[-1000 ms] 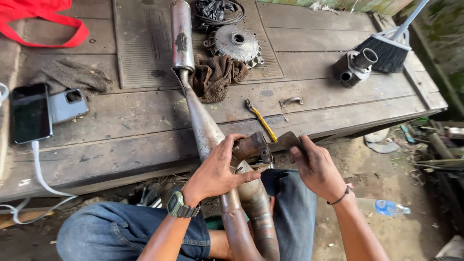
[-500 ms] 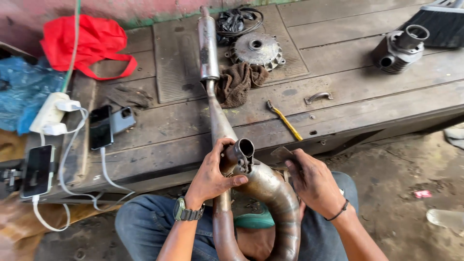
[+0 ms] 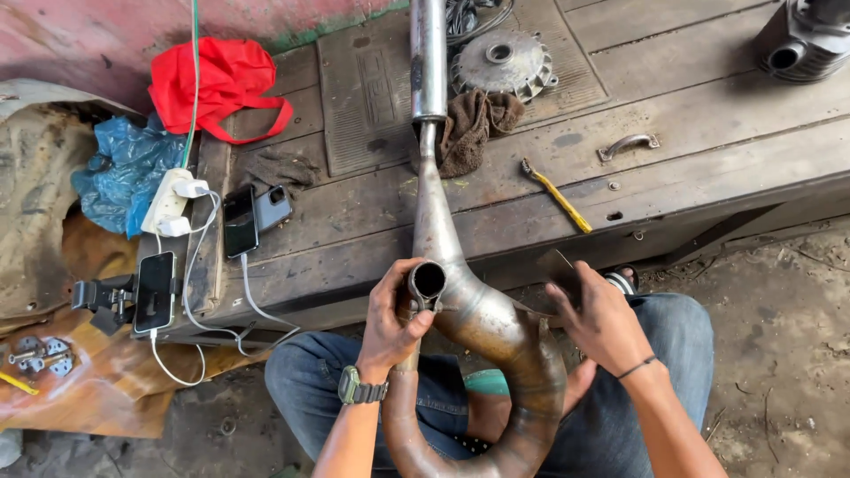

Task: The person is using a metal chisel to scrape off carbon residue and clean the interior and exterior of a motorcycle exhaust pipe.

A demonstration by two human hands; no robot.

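Observation:
A long, rusty-brown exhaust pipe [image 3: 496, 327] runs from the wooden bench down into my lap and bends in a loop over my knees. Its open round mouth [image 3: 428, 281] faces up at me. My left hand [image 3: 394, 319], with a wristwatch on the wrist, grips the pipe just beside and below that mouth. My right hand [image 3: 602, 319] is off the pipe to the right, fingers closed on a small dark flat piece [image 3: 558, 265]. What that piece is I cannot tell.
On the wooden bench [image 3: 708, 168] lie a brown rag [image 3: 474, 124], a round metal hub [image 3: 505, 62], a yellow-handled tool [image 3: 558, 196], a metal handle [image 3: 627, 144] and an engine cylinder [image 3: 801, 40]. At left are a red bag [image 3: 221, 84], a power strip [image 3: 173, 199] and phones [image 3: 241, 221].
My right hand has come away from the pipe's mouth and now sits to its right. The pipe's open end has turned up toward me. My left hand keeps its grip.

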